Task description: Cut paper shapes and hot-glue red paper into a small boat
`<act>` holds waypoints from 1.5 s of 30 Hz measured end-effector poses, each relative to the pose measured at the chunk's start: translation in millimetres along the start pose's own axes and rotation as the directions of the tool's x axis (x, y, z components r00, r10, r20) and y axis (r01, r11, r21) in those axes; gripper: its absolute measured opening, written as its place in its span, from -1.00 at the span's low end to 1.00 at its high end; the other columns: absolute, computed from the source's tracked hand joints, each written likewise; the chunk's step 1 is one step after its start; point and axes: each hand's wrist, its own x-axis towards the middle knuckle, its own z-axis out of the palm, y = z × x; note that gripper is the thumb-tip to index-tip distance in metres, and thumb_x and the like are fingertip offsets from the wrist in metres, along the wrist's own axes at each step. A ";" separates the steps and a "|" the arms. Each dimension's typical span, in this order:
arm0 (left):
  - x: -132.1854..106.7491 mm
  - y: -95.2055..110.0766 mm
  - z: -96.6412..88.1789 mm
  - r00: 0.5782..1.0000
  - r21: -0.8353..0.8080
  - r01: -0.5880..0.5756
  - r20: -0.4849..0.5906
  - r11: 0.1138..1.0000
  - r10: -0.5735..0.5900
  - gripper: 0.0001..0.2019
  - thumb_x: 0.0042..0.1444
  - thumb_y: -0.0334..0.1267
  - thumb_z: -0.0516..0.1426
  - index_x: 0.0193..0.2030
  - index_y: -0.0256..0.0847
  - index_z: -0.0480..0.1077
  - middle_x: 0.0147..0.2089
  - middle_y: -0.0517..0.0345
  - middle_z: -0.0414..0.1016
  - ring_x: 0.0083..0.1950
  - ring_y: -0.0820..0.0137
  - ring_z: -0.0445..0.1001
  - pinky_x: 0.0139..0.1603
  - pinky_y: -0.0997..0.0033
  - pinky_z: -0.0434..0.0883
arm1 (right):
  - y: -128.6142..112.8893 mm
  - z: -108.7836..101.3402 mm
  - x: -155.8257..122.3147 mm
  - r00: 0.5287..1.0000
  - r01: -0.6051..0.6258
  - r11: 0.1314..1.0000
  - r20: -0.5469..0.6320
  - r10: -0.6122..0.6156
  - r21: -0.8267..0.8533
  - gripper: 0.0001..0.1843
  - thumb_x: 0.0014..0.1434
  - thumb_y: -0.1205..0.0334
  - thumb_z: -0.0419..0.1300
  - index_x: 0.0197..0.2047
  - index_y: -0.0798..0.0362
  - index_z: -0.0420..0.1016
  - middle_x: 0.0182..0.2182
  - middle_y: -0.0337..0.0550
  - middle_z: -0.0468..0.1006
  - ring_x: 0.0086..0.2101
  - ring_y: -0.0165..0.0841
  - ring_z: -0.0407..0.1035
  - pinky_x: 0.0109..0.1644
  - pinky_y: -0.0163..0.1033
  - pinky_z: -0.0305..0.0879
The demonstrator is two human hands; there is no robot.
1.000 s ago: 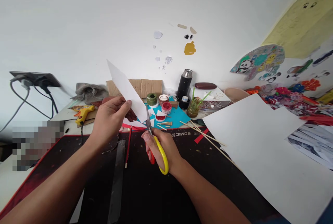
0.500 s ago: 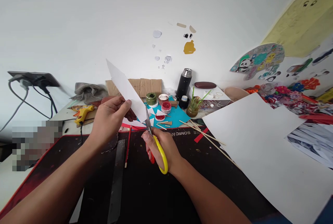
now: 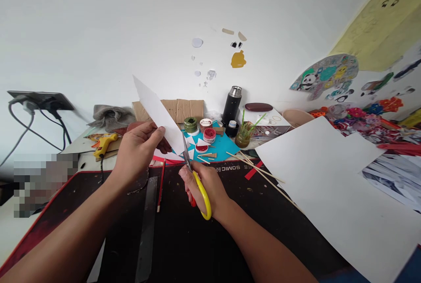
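My left hand (image 3: 143, 143) pinches a long white piece of paper (image 3: 159, 114) that rises to a point at the upper left. Wrapped round the handles of a pair of scissors (image 3: 203, 195), one loop yellow and the other red, is my right hand (image 3: 205, 182). The scissor blades point up and lie at the lower right edge of the paper; whether they bite into it I cannot tell. Both hands are held above a dark desk mat (image 3: 184, 243). Under them lie a red pencil (image 3: 161, 186) and a metal ruler (image 3: 147, 226).
Paint jars (image 3: 190, 125) stand on blue paper (image 3: 226, 145) behind my hands. A black thermos (image 3: 232, 105) is by the wall, near a jar of green sticks (image 3: 244, 136). Large white paper (image 3: 332, 186) and thin wooden sticks (image 3: 266, 173) lie right; a yellow glue gun (image 3: 105, 143) lies left.
The view has shifted very slightly. Both hands, the paper and the scissors keep nearly the same positions.
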 end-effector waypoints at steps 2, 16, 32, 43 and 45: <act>0.0 0.6 0.1 1.000 -0.001 0.004 0.000 1.000 -0.004 -0.72 0.18 0.02 0.24 -0.34 -0.16 0.50 -0.53 0.16 0.58 -0.50 0.32 0.54 -0.39 0.35 0.49 | -1.3 -0.4 -0.1 1.000 0.004 1.000 -0.006 -0.004 -0.005 -0.52 0.50 -0.31 0.21 -0.21 -0.07 0.49 -0.55 -0.27 0.51 -0.60 -0.31 0.43 -0.45 -0.25 0.33; -0.4 2.3 -0.5 1.000 0.007 0.004 0.004 1.000 -0.004 -0.73 0.18 0.00 0.25 -0.36 -0.16 0.52 -0.54 0.16 0.57 -0.50 0.32 0.54 -0.39 0.35 0.48 | -2.3 0.1 -1.0 1.000 0.004 0.999 -0.026 -0.006 -0.048 -0.48 0.49 -0.32 0.22 -0.32 -0.09 0.44 -0.59 -0.28 0.47 -0.62 -0.33 0.40 -0.48 -0.26 0.26; 0.2 1.1 0.5 1.000 -0.003 0.020 -0.009 1.000 -0.020 -0.74 0.17 -0.02 0.24 -0.36 -0.17 0.52 -0.55 0.17 0.55 -0.50 0.32 0.53 -0.40 0.35 0.48 | -2.6 0.7 -1.3 0.999 -0.004 0.998 -0.042 0.002 -0.055 -0.49 0.48 -0.32 0.25 -0.31 -0.09 0.48 -0.63 -0.29 0.43 -0.61 -0.28 0.41 -0.47 -0.25 0.22; 0.6 -4.9 2.2 0.999 -0.054 0.051 -0.001 0.997 -0.052 -0.74 0.18 -0.02 0.26 -0.35 -0.16 0.50 -0.52 0.16 0.59 -0.49 0.32 0.54 -0.37 0.33 0.52 | -2.7 0.4 -1.4 0.999 0.009 0.999 -0.053 -0.011 -0.050 -0.49 0.49 -0.35 0.23 -0.24 -0.10 0.56 -0.64 -0.30 0.41 -0.61 -0.26 0.41 -0.44 -0.23 0.22; 0.5 -5.4 2.2 0.999 -0.053 0.049 -0.002 0.997 -0.049 -0.74 0.19 -0.02 0.26 -0.35 -0.16 0.50 -0.52 0.15 0.59 -0.49 0.32 0.55 -0.37 0.32 0.52 | -3.2 0.1 -1.5 0.998 0.009 0.998 -0.054 -0.012 -0.054 -0.49 0.49 -0.35 0.22 -0.26 -0.10 0.54 -0.65 -0.30 0.41 -0.61 -0.26 0.40 -0.44 -0.22 0.21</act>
